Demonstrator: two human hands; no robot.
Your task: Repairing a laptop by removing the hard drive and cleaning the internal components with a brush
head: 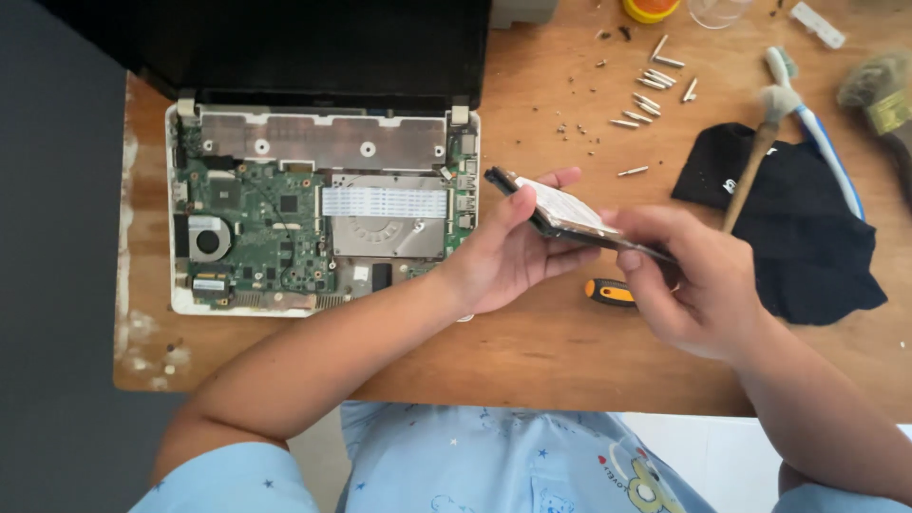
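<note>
Metal flat rectangular drive (570,214), left hand (503,252) and right hand (693,285) fingers gripping its ends

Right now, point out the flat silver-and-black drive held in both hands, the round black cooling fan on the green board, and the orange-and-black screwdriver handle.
Flat silver-and-black drive (568,211), head view: its pale top label.
Round black cooling fan (208,239), head view: its hub.
Orange-and-black screwdriver handle (610,293), head view: its orange middle.

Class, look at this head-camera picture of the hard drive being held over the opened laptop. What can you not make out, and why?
- Hard drive: its underside, hidden by the left hand and right hand.
- Screwdriver: only the orange-and-black handle shows below the hands.
- Laptop screen: cut off by the top edge.
- Loose screws: too small to tell types.
</note>
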